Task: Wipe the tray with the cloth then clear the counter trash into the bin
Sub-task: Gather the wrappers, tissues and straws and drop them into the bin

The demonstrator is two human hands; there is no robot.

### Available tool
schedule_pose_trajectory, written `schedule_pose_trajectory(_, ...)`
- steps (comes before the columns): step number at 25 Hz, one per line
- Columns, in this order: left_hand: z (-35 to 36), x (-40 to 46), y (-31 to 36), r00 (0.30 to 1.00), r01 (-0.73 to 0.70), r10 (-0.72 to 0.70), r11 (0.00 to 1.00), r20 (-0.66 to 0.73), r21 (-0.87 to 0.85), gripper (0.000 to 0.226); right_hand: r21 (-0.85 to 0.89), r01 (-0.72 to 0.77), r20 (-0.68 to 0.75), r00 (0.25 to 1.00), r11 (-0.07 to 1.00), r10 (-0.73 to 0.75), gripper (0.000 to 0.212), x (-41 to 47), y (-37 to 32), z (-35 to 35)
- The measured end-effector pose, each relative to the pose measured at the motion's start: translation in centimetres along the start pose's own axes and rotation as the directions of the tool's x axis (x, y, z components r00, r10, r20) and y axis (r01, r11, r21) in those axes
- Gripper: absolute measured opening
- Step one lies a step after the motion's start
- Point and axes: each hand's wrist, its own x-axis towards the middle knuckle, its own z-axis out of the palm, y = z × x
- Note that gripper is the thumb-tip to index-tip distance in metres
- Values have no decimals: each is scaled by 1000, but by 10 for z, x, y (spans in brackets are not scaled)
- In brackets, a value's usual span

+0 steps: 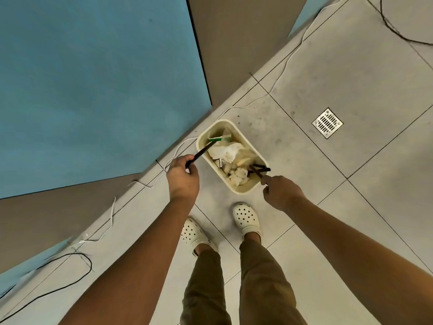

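Below, left hand (182, 174) fingers gripping dark stick (203, 150) angled up-right over bin (241, 190), right hand (280, 191) pinching sticks (259, 171)

arms (131, 266): bare to past the elbow, no sleeves showing
trousers (262, 285): olive-brown, loose, cropped above the ankles
clogs (246, 218): cream, perforated uppers, toes pointing to 11 o'clock

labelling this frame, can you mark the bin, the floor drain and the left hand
bin (243, 190), head view, near rim
floor drain (327, 123), head view, centre of the metal grate
left hand (182, 175), head view, back of the hand
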Motion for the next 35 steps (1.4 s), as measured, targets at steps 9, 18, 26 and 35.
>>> schedule_pose_trajectory(9, 51, 69, -23, 959, -260, 214, 925, 189, 275, 32, -318, 80, 89, 995, 945, -54, 30, 85, -36, 32)
schedule_pose_trajectory(18, 98, 118, -27, 807, -588, 282, 455, 518, 668, 53, -425, 63, 76, 997, 903, -34, 25, 150, -52, 55)
schedule_pose_trajectory(26, 95, 106, -31, 855, -498, 262, 655, 448, 568, 69, 193, -51, 59, 997, 980, 40, 71, 143, -57, 50)
schedule_pose_trajectory(35, 4, 4, -29, 917, -187, 29, 912, 398, 366, 47, 364, -102, 31, 995, 926, 98, 41, 39, -42, 15)
